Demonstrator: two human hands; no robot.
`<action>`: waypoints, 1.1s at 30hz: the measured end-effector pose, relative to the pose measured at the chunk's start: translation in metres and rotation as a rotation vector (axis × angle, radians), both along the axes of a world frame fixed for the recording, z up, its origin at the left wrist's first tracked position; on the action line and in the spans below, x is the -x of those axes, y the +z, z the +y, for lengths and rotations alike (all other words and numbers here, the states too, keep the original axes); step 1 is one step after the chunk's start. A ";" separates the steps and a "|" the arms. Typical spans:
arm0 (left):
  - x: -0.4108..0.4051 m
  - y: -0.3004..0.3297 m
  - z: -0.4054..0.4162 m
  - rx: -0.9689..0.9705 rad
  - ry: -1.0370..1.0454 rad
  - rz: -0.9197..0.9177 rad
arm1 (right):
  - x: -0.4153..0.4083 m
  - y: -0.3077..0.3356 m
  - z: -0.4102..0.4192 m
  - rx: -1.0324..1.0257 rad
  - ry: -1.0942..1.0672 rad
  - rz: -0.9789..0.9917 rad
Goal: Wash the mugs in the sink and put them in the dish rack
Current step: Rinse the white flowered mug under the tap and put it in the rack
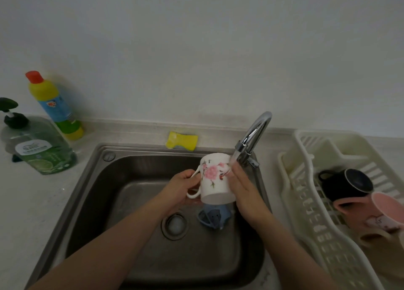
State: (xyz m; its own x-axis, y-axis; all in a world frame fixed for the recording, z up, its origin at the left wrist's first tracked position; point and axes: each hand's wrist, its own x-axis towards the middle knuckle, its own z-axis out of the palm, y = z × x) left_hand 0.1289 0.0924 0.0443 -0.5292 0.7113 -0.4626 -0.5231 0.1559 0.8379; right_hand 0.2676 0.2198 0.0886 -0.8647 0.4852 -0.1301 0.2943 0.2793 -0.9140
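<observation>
A white mug with pink flowers (215,180) hangs tilted over the steel sink (91,180), under water running from the tap (253,136). My left hand (181,187) grips its handle. My right hand (242,187) lies with straight fingers against the mug's right side, in the stream. A blue mug (215,217) lies on the sink floor below them, partly hidden. In the cream dish rack (306,202) at the right rest a black mug (347,184) upside down and a pink mug (376,213) on its side.
A yellow sponge (181,140) sits on the ledge behind the sink. On the counter at the left stand a green pump bottle (43,150) and a yellow bottle with a red cap (54,106). The drain (175,224) is left of the blue mug.
</observation>
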 end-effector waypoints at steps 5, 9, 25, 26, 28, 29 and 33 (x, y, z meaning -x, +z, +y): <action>0.005 0.003 0.001 0.027 -0.034 0.029 | -0.022 0.007 -0.030 -0.323 0.124 -0.156; 0.001 0.005 0.002 0.049 -0.055 0.078 | 0.002 0.005 -0.009 -0.537 0.180 -0.127; 0.000 0.009 0.020 0.138 -0.108 0.177 | -0.018 -0.014 0.005 -0.835 0.440 0.018; -0.001 0.010 0.020 0.141 -0.109 0.180 | -0.013 -0.015 0.012 -0.781 0.409 0.025; -0.002 0.010 0.022 0.144 -0.101 0.187 | 0.002 -0.013 0.025 -0.666 0.265 -0.011; -0.002 0.011 0.022 0.147 -0.098 0.195 | 0.007 -0.011 0.027 -0.630 0.222 -0.046; 0.004 0.010 0.016 0.125 -0.072 0.145 | -0.015 -0.011 -0.002 -0.757 0.364 0.003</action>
State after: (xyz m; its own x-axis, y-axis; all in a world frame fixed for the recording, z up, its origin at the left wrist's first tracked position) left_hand 0.1245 0.1084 0.0543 -0.5468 0.6914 -0.4723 -0.3819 0.2960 0.8755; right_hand 0.2827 0.2175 0.0779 -0.9840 0.1313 0.1207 0.0651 0.8945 -0.4423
